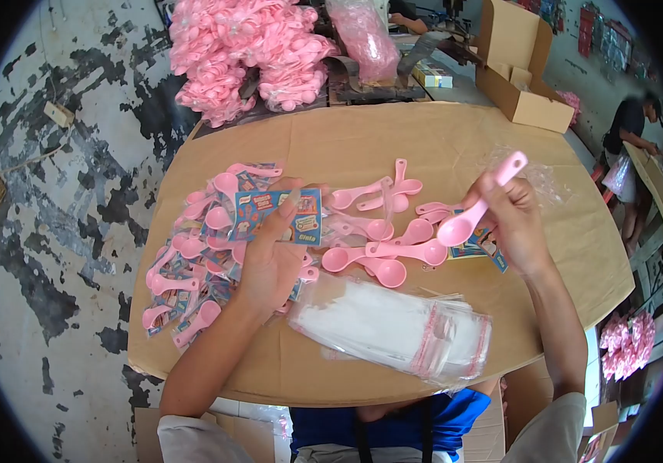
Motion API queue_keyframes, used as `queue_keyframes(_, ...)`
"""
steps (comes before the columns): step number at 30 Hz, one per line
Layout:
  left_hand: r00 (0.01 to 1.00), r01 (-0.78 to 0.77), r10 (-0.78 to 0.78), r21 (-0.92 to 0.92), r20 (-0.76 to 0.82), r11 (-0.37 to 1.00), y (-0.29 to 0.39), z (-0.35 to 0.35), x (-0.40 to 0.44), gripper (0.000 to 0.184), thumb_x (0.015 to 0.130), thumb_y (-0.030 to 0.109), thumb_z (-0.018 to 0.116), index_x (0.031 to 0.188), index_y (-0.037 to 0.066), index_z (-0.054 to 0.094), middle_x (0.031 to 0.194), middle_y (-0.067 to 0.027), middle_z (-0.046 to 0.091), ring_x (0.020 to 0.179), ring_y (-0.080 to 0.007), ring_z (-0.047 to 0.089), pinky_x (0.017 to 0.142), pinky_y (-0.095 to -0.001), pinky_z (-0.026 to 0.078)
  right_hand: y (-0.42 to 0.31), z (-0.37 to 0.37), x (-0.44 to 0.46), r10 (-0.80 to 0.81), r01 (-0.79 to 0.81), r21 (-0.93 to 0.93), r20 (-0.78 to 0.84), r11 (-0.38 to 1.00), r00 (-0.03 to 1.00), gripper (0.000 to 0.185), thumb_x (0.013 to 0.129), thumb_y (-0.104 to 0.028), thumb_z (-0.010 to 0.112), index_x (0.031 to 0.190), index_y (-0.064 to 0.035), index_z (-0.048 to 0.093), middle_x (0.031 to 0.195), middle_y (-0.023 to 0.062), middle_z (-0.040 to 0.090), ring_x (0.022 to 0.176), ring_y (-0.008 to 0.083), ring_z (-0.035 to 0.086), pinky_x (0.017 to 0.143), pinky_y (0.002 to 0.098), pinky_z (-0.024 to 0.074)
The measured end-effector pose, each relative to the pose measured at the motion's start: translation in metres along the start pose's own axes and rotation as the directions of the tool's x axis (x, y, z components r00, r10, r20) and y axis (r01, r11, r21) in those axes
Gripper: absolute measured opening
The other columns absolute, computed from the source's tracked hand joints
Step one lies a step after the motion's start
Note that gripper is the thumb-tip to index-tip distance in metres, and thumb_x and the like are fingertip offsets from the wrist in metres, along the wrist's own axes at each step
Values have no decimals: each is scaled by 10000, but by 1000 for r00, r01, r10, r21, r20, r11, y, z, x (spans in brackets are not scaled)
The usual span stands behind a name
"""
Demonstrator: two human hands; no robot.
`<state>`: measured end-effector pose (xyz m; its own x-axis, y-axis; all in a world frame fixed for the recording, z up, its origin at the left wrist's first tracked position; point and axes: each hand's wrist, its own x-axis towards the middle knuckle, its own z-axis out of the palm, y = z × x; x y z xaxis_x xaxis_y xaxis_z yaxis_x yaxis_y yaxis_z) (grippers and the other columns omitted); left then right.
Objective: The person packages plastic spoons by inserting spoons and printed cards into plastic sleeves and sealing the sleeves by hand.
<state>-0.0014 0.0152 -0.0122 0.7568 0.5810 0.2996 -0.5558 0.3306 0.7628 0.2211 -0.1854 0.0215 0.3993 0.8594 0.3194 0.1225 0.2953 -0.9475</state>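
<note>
From here, the right grip [524,225] pinches a pink spoon [463,227] mid-handle, bowl hanging below; the left grip [271,258] clamps a blue card [305,222].

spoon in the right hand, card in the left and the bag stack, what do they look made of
Spoon: probably moulded plastic, smooth and slightly glossy; even pink, soft highlights.
Card: likely printed paper or thin cardboard; flat, with coloured graphics. Its coating is unclear.
Bag stack: apparently thin clear plastic film; see-through, shiny, wrinkled near the printed end.
</note>
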Motion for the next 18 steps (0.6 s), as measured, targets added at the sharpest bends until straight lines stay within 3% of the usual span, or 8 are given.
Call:
queue_keyframes(2, 999, -18, 16, 39, 50, 999, -1, 4, -2, 410, 915, 210, 623, 1277, 93, 471, 1259, -135, 551, 1187, -226, 526, 1012, -433, 428, -1, 12, -1, 6, -7, 28, 26, 1000, 1000, 289, 984, -254, 549, 993, 17, 650, 967, 78, 692, 854, 100, 645, 716, 262, 539)
queue_keyframes(6, 994, -11, 3, 73, 107, 997, -6, 4, -9, 476, 908, 226, 650, 1310, 85, 438, 1241, -110, 552, 1196, -224, 518, 1021, -428, 423, 0, 30, -9, 64, -70, 58, 96, 996, 993, 245, 982, -224, 559, 1062, -7, 636, 947, 61, 692, 790, 83, 619, 665, 236, 494)
queue_keyframes(8, 983, -15, -13, 151, 186, 988, -13, -2, -12, 534, 925, 347, 599, 1355, 111, 388, 1318, -119, 496, 1254, -243, 466, 1065, -441, 372, 8, 35, -13, 78, -96, 113, 152, 989, 985, 274, 986, -226, 553, 1191, -47, 591, 960, 46, 675, 738, 62, 558, 621, 207, 430)
queue_keyframes(11, 990, 74, -98, 228, 96, 971, -28, -5, -26, 612, 911, 434, 580, 1385, 121, 352, 1359, -100, 462, 1282, -243, 440, 1099, -450, 335, 8, 40, -15, 163, -240, 282, 271, 929, 949, 310, 994, -229, 537, 1248, -52, 554, 1024, 44, 661, 791, 59, 550, 629, 210, 436)
queue_keyframes(13, 983, 151, -175, 304, 52, 941, -37, -3, -34, 650, 889, 443, 610, 1380, 100, 358, 1324, -82, 485, 1252, -216, 462, 1071, -424, 368, 2, 49, -16, 106, -171, 215, 282, 962, 954, 298, 990, -177, 536, 1257, -46, 543, 1035, 39, 651, 864, 65, 568, 666, 217, 467)
queue_keyframes(15, 962, 199, -259, 424, 90, 884, -43, 2, -36, 683, 867, 436, 665, 1363, 61, 381, 1252, -69, 537, 1193, -173, 507, 1001, -370, 445, 6, 58, -22, -10, -27, 163, 217, 986, 976, 271, 981, -139, 546, 1230, -33, 555, 995, 43, 659, 836, 73, 582, 667, 220, 480)
queue_keyframes(16, 964, 144, -211, 346, 164, 927, -35, 22, -35, 700, 876, 475, 628, 1366, 46, 372, 1312, -87, 496, 1258, -177, 451, 986, -370, 458, 1, 57, -24, -101, 114, -104, 125, 988, 987, 200, 941, -88, 580, 1129, -19, 594, 897, 57, 660, 757, 92, 601, 647, 220, 489)
queue_keyframes(18, 971, 151, -184, 209, 152, 966, -37, 31, -30, 684, 887, 444, 636, 1363, 36, 364, 1314, -101, 486, 1260, -183, 445, 997, -364, 447, -2, 38, -23, -425, 433, -231, 87, 871, 901, 182, 890, -80, 613, 1061, -20, 609, 853, 70, 661, 726, 111, 615, 624, 231, 490)
